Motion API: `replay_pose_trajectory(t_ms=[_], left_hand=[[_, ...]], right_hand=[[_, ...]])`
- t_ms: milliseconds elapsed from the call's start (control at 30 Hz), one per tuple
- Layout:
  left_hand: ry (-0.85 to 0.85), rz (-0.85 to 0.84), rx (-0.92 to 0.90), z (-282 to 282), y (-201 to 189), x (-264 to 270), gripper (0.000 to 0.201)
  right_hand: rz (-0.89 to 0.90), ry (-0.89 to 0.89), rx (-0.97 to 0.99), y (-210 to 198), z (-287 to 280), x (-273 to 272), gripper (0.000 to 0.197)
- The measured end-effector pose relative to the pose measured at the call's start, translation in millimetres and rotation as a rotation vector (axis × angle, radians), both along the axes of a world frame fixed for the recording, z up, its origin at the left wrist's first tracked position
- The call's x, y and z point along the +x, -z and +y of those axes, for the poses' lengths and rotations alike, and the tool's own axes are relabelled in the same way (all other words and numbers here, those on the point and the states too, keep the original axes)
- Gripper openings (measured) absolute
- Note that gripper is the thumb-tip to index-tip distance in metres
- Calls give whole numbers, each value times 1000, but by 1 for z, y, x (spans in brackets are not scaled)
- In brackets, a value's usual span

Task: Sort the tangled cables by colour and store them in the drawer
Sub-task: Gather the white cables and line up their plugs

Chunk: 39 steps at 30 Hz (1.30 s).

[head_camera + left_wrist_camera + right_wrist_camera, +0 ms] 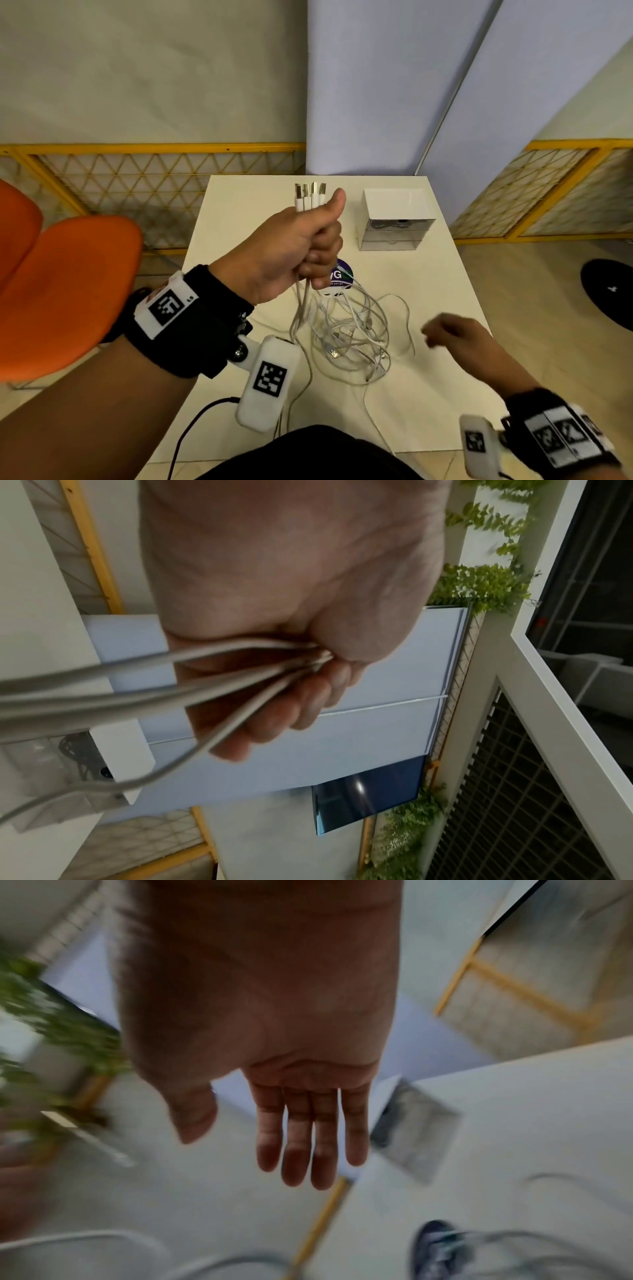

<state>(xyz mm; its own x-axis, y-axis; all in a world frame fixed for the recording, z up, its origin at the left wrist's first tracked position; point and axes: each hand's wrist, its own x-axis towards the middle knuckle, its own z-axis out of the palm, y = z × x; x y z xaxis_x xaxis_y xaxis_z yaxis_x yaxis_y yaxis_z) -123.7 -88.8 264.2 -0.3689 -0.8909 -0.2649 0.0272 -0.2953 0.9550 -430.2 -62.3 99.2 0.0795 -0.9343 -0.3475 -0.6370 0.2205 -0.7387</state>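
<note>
Gripping a bunch of white cables (pixel 310 200) in a fist above the table (pixel 226 219), the left hand (pixel 291 246) keeps their plugs upright. Their loose ends trail into a tangle (pixel 349 339) below, covering a purple sticker (pixel 342 272). The right hand (pixel 455 334) hovers empty, fingers (pixel 298 1139) straight. A clear drawer box (pixel 395 219) stands behind; orange chairs (pixel 65 291) sit left.

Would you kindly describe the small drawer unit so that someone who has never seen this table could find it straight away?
Start at the white table in front of the pale blue panels. Near its far right corner stands the drawer unit, apart from the white cables heaped in the middle. It is the only boxy thing there: a white top over stacked clear drawer fronts, with something dark showing in the upper one.
</note>
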Motion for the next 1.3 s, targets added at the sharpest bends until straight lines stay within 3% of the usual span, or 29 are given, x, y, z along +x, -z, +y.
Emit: replay_pose_trajectory(t_ms=[100,200,267,333,400,467,533,800,933,1000,1167,1300], left_hand=[[-4,-24,-90,0,0,-10,68],[-29,-195,-264,1,0,-12,69],[-61,-280,-334,1,1,-11,67],[-92,-323,-356,2,2,-8,66],[-117,-213,-348,0,-1,-1,65],[-164,65,-308,-1,-4,10,64],[-209,235,-252,1,-7,16,62],[-152,449,-186,13,-17,7,61],[-172,453,-209,13,-31,11,59],[-182,453,-242,13,-38,14,59],[-184,444,-323,9,-51,28,62],[-231,400,-308,10,-50,30,63]], right_hand=[[-304,-160,-61,-64,-20,61,27],[-466,-455,3,-107,-22,116,41],[-496,-573,22,-122,-17,146,31],[-588,-555,73,-130,-12,168,27],[-738,-447,154,-128,-9,178,46],[-765,-360,176,-116,-11,171,53],[-713,-359,166,-100,-15,153,54],[-480,-345,313,-36,5,76,48],[-352,-239,381,-5,20,35,50],[-203,-199,420,15,27,15,48],[159,-45,525,93,67,-44,24],[327,35,513,140,93,-67,42]])
